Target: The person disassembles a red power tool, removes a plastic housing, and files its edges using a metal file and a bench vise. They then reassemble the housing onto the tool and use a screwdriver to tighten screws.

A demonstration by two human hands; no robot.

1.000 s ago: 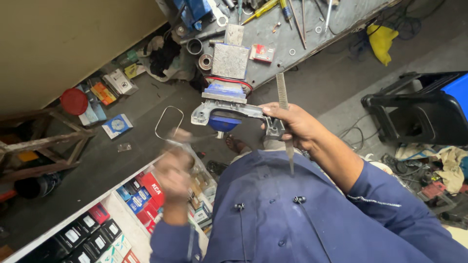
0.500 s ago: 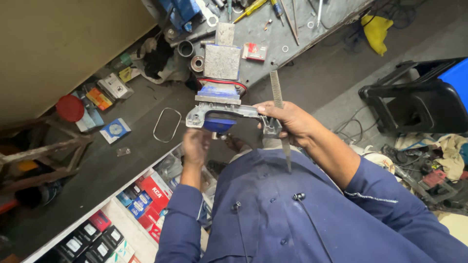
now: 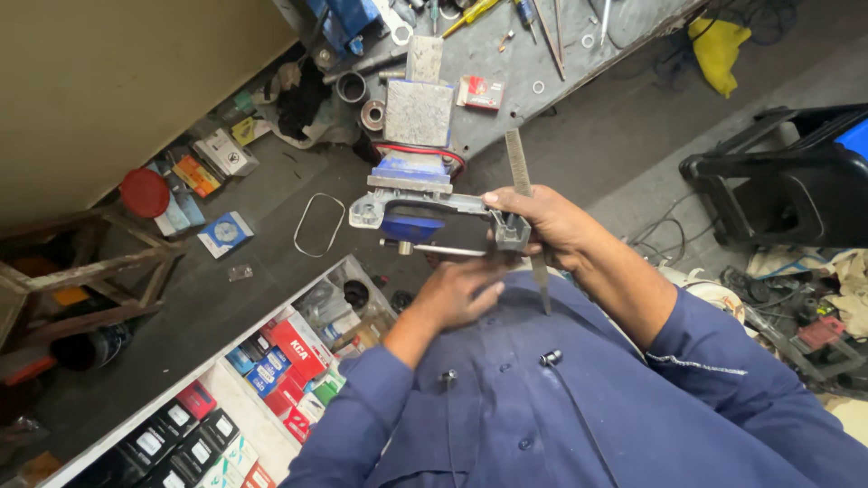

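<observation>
1. At the near jaw of the blue bench vise point(image 3: 409, 194), the right hand point(image 3: 542, 226) had its fingers point(image 3: 503, 197) clenched around a long flat file point(image 3: 524, 199), which stood roughly upright beside a grey metal bracket point(image 3: 434, 210) clamped in the vise.
2. Just below, the left hand point(image 3: 452, 291) lay with its fingers loosely curled and holding nothing I could make out, their tips touching or just under the vise's thin handle bar point(image 3: 443, 249).
3. Half a second earlier that left hand was further left, under the vise body; a second earlier it was lower still and blurred with motion. It had since shifted right toward the handle bar, while the right hand kept its grip on the file in much the same place, so the work looked paused at the vise, not filing.
4. Farther out, the grey worktop point(image 3: 542, 63) carried scattered tools, and small boxes point(image 3: 289, 352) filled a shelf at near left.
</observation>
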